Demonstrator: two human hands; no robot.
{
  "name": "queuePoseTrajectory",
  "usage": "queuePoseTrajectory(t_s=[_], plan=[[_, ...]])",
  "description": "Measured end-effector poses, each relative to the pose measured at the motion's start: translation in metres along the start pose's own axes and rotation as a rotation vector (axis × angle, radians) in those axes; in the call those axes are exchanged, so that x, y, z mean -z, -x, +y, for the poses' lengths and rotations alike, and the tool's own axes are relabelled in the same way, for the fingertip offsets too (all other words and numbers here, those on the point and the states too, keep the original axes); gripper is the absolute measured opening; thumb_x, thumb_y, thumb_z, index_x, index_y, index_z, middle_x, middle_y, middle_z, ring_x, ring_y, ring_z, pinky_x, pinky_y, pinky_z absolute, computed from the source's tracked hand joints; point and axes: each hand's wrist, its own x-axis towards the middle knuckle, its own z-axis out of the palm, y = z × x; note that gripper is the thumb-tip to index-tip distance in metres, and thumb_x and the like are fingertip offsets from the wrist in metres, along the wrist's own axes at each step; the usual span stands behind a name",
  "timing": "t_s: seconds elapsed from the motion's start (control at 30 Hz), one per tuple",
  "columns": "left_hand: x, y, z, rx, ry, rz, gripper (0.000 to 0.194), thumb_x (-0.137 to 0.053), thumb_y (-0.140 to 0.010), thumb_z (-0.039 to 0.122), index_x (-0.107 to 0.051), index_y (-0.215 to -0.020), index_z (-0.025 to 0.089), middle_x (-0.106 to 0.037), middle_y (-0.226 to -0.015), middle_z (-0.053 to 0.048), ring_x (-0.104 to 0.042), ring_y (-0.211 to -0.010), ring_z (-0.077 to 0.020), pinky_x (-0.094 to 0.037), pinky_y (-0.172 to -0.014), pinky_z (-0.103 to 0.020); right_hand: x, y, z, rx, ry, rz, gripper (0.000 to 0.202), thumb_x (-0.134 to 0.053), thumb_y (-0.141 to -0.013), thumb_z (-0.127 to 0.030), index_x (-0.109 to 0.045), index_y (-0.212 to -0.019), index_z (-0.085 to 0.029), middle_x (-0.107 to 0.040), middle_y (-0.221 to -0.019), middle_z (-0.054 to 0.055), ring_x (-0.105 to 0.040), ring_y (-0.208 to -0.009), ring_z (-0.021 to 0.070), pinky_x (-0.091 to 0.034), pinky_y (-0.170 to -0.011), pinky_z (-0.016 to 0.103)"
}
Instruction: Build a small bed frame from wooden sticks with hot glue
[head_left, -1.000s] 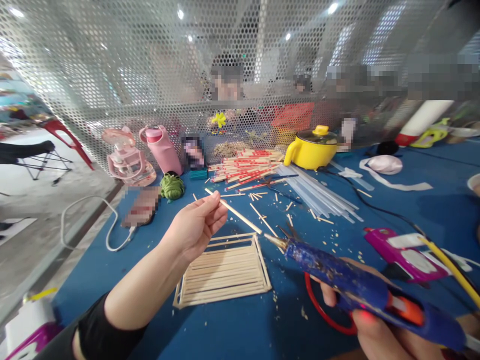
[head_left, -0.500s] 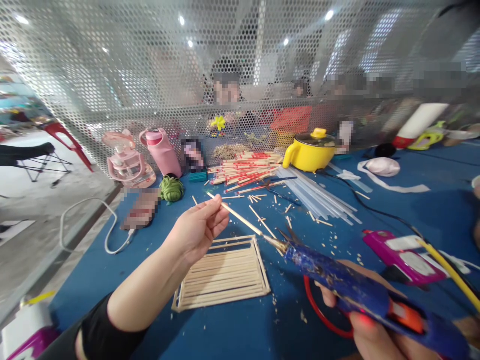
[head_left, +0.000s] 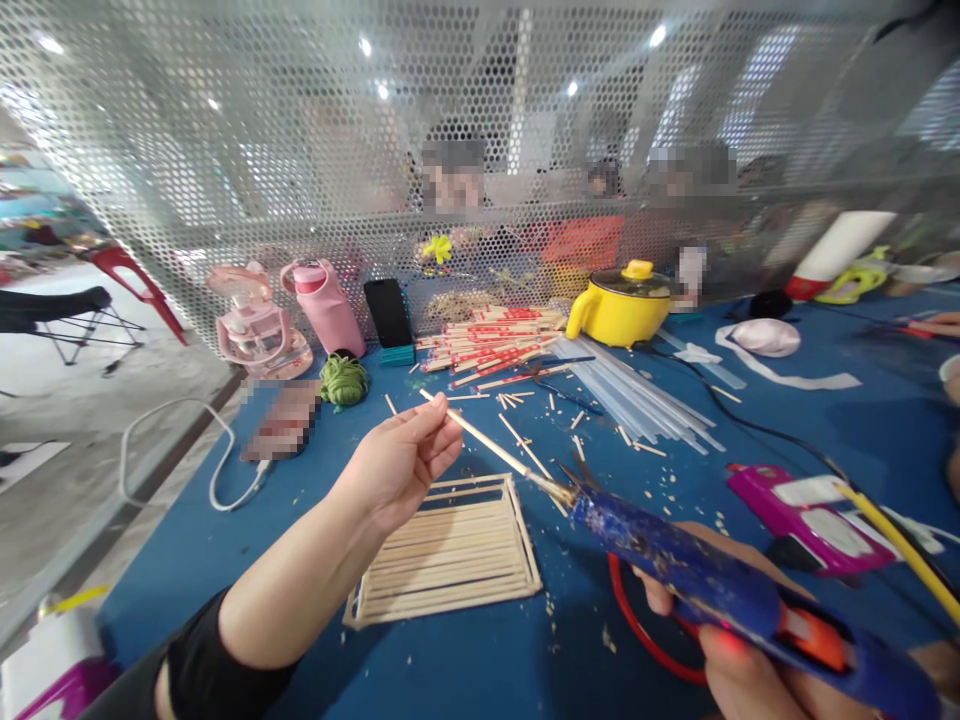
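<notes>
Between thumb and fingers, my left hand [head_left: 409, 455] pinches a thin wooden stick [head_left: 487, 438], held slanting down to the right. The stick's lower end meets the nozzle of a blue hot glue gun [head_left: 675, 555]. My right hand [head_left: 739, 640] is wrapped round the gun's body, fingers partly hidden beneath it; a red light glows at the thumb. Below my left hand, a rectangular frame of glued sticks [head_left: 454, 550] lies flat on the blue table [head_left: 300, 560], with rows of parallel sticks across it.
Bundled sticks in red wrappers [head_left: 499, 340] lie at the back beside a yellow pot [head_left: 624, 305] and clear glue sticks [head_left: 637, 395]. Pliers [head_left: 566, 390] rest nearby. A pink bottle [head_left: 328, 305], phone [head_left: 388, 315] and green yarn [head_left: 343, 380] stand left. A purple device [head_left: 806, 515] sits right.
My left hand and the stick have shifted slightly right, and the stick's end sits closer against the nozzle. A hand with a tool has appeared at the far right edge.
</notes>
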Motion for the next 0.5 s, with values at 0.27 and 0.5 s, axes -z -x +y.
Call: queuePoseTrajectory(t_s=[0.27, 0.5], plan=[[0.001, 0.0, 0.0, 0.0, 0.012, -0.03, 0.018, -0.049, -0.088, 0.013, -0.056, -0.072, 0.013, -0.06, -0.058, 0.003, -0.059, -0.048, -0.0038, -0.054, -0.055, -0.014, 0.006, -0.001, -0.003, 0.044, 0.086, -0.103, 0.045, -0.059, -0.076, -0.013, -0.058, -0.116, -0.033, -0.066, -0.104, 0.005, -0.063, -0.094, 0.0292, -0.052, -0.08, 0.037], [0.005, 0.002, 0.003, -0.074, 0.0, -0.003, 0.011, -0.052, -0.086, 0.012, -0.06, -0.078, 0.012, -0.063, -0.065, 0.0, -0.063, -0.056, -0.0059, -0.055, -0.061, -0.017, 0.024, -0.041, 0.043, 0.374, 0.627, 0.087, 0.032, -0.059, -0.078, -0.024, -0.056, -0.11, -0.022, -0.067, -0.095, 0.007, -0.066, -0.08, 0.0219, -0.052, -0.069, 0.028]])
